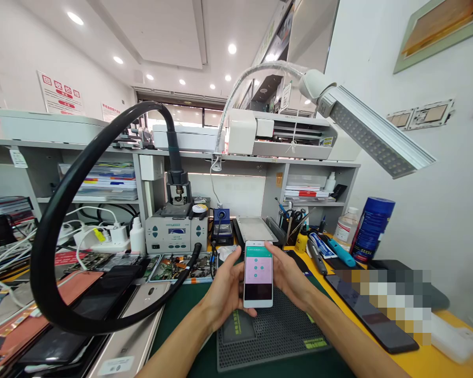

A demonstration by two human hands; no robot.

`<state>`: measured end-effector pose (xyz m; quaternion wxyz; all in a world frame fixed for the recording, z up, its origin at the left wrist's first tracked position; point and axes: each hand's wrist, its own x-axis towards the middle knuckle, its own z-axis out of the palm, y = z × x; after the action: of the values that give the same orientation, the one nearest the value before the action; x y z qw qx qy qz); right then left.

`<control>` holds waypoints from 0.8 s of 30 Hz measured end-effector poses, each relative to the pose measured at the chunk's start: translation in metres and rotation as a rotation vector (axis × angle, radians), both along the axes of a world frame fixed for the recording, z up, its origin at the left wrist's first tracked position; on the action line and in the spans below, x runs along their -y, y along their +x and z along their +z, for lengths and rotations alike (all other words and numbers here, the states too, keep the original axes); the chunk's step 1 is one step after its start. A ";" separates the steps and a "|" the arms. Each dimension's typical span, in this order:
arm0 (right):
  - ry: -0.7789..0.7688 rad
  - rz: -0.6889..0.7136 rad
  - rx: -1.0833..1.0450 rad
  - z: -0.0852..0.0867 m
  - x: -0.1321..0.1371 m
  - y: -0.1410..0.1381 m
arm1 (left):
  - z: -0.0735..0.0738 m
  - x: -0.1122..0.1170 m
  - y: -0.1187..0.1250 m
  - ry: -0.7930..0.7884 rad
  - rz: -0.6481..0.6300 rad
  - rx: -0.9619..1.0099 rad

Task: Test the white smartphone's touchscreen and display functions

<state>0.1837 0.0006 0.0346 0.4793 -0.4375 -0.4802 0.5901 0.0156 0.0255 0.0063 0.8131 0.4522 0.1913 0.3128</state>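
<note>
Over the grey mat (276,336) near the front edge of the surface, head view, both hands are up with a white phone (258,275) between them. Plenty is out of sight. The fingers of both hands disappear behind the phone's back. The forearms (181,341) run off the bottom of the frame. A thick black hose (55,226) loops across the left side and covers much of what lies behind it. Towards the right edge a pixelated patch (394,302) blots out whatever sits there, and the small marks on the lit screen are too fine to read.

Now the grip. The left hand (224,291) is curled round the phone's left edge, thumb tucked at the bottom left corner, holding it firmly. The right hand (289,278) closes more loosely on the right edge, with a fingertip up at the top right corner. So the phone sits squarely between the two palms, lifted clear of the mat and touching only the hands.

Its long axis runs away from the person, top end towards the back edge of the surface and the hot-air station (176,233). The screen faces up at the camera, tilted back a little. A dark phone (370,317) lies flat beside the patch, well apart from the hands.
</note>
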 end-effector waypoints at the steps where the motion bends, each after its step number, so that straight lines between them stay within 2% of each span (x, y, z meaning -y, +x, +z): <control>1: -0.013 -0.022 0.006 0.000 0.000 0.000 | -0.001 0.000 0.000 0.009 -0.013 0.000; 4: -0.037 -0.028 0.019 -0.001 -0.003 0.000 | 0.000 0.000 0.000 -0.003 -0.014 0.006; 10: 0.062 0.091 -0.036 -0.009 -0.007 0.007 | 0.008 0.002 -0.003 -0.050 0.044 0.019; 19: 0.000 -0.007 -0.024 0.000 0.000 -0.001 | 0.003 0.001 -0.002 -0.023 0.009 0.019; 24: -0.016 -0.019 0.034 -0.004 -0.003 0.001 | 0.003 0.001 -0.002 -0.032 -0.001 0.024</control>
<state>0.1849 0.0038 0.0307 0.4732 -0.4559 -0.4795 0.5817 0.0131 0.0247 0.0090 0.8227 0.4354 0.1862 0.3145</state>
